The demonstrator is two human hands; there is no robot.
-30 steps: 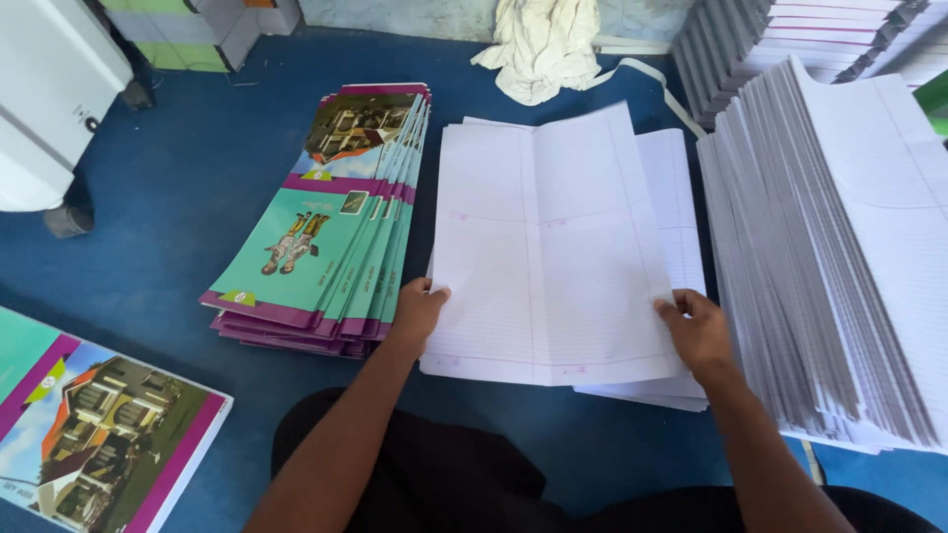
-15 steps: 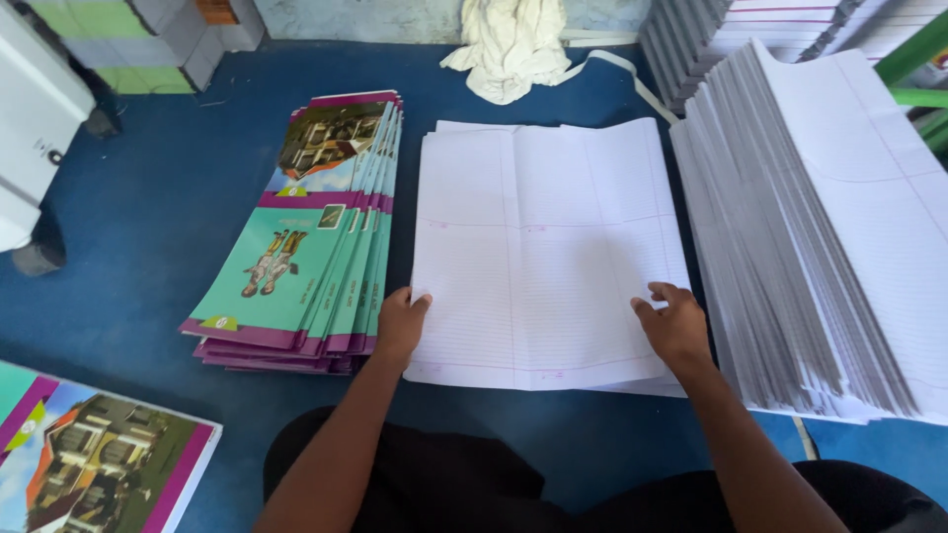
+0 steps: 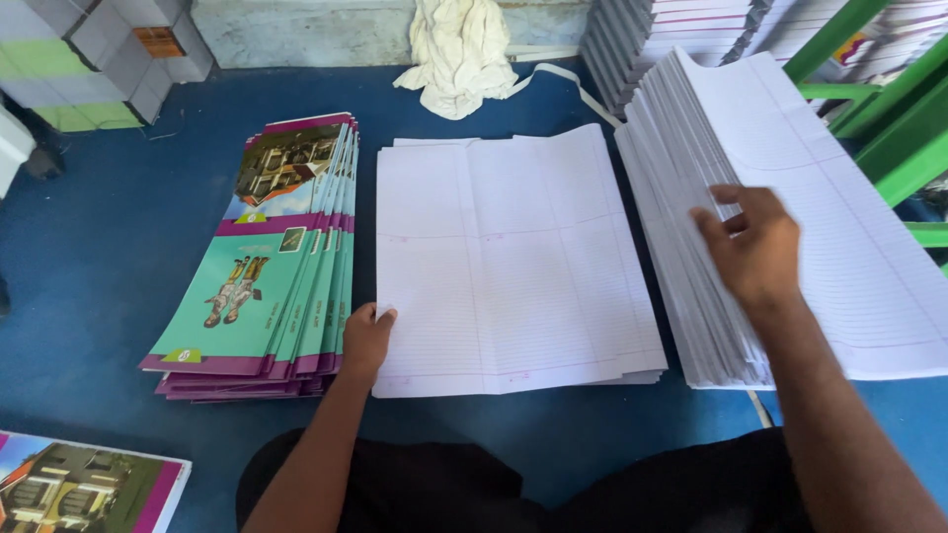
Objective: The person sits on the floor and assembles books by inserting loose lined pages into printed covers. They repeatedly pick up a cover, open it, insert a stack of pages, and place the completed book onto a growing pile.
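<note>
Head view: a person sits at a blue worktop [image 3: 118,247] with paper stacks spread before them
Ruled sheets: a low pile of large white lined sheets [image 3: 513,266] lies flat at the middle of the worktop, near its front edge
Left hand: the left hand [image 3: 367,338] rests on the pile's near left corner, fingers curled loosely and thumb on the paper; it pins the corner but grips nothing
Right hand: the right hand [image 3: 755,247] hangs half open, fingers bent, above the fanned tall stack [image 3: 790,207] at the right edge; whether the fingertips touch the top sheet I cannot tell
Handling: the sheets look thin, light and floppy, likely to slide on each other and crease; best lifted by an edge or corner with the other hand steadying
Covers: coloured printed covers [image 3: 272,266] lie fanned just left of the pile
Far edge: a crumpled pale cloth [image 3: 456,49]
Arms: both forearms reach forward, the right raised higher
</note>
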